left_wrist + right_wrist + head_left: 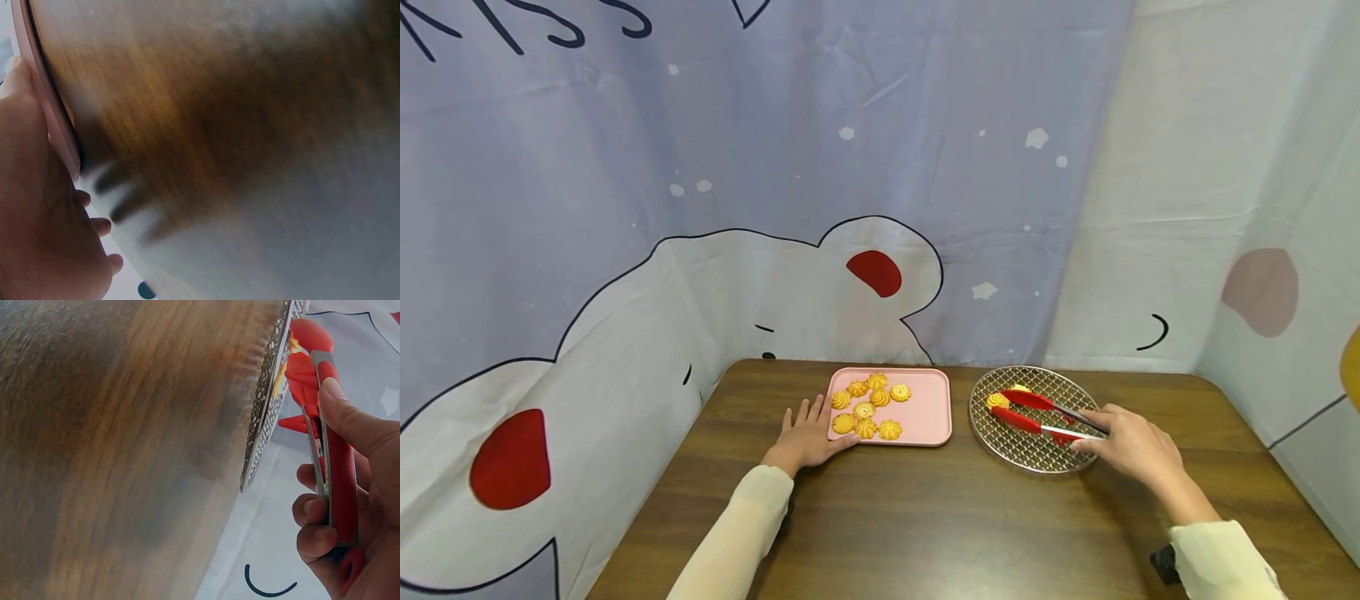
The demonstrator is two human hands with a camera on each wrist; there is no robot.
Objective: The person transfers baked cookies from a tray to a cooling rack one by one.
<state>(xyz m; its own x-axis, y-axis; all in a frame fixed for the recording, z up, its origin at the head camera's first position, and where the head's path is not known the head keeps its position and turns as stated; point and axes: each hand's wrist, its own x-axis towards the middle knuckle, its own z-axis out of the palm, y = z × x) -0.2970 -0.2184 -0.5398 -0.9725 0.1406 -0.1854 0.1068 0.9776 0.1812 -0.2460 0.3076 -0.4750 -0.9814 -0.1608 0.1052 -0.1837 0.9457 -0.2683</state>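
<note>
My right hand [1138, 450] grips a pair of red-tipped tongs [1026, 421], thumb on one arm and fingers curled round the other. The tong tips are at a yellow piped cookie [997, 402] on the round wire rack [1070, 382]; a second cookie [1021, 387] shows partly behind the upper tip. In the right wrist view the tongs [340, 481] lie close over the rack's rim. At the pink tray's left edge rests my left hand [808, 437], fingers spread and thumb along the near rim. The tray [928, 408] bears several yellow cookies [880, 398] on its left side.
A brown wooden table [925, 517] carries the tray and rack side by side near its back edge. Directly behind it hangs a printed cloth [985, 208], which also lines both sides.
</note>
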